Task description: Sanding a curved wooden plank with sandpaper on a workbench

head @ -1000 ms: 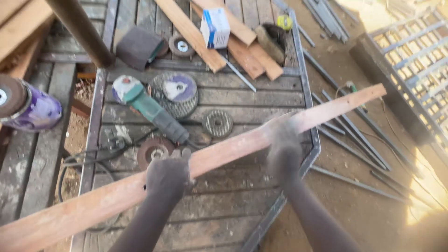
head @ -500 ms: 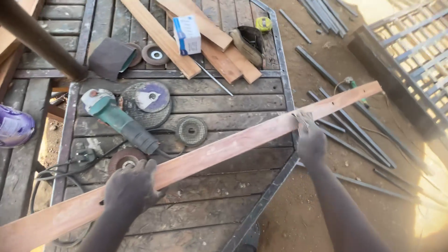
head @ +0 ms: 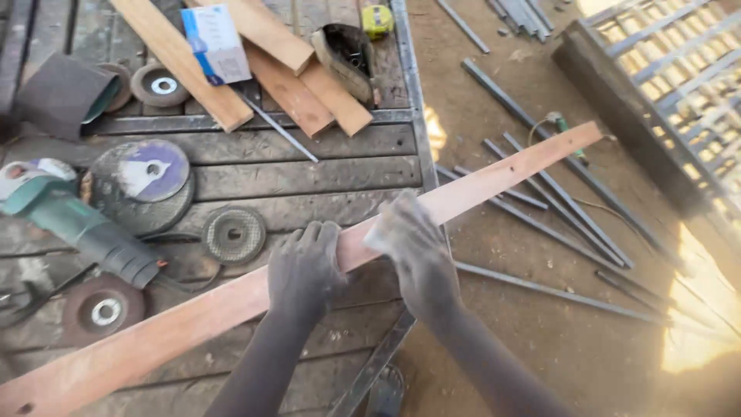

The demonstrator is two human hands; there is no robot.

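Hands meet at mid-plank: we see a long reddish plank laid slantwise across a metal bench, its far end jutting past the bench edge over bare ground. The left hand lies curled over the plank's top edge, fingers wrapped down its near face, seemingly pinning it flat to the bench. Just beside it, toward the jutting end, the right hand presses on the plank with fingers drawn together; a pale scrap may sit under the fingertips, but we cannot tell what it is. Laying the plank on the bench gives it support under both hands.

Left of the plank lie a green grinder, a large disc and a smaller disc. Beyond it, at the bench's far side, sit stacked boards, a small box and a yellow tape measure. Steel rods lie on the ground under the jutting end.
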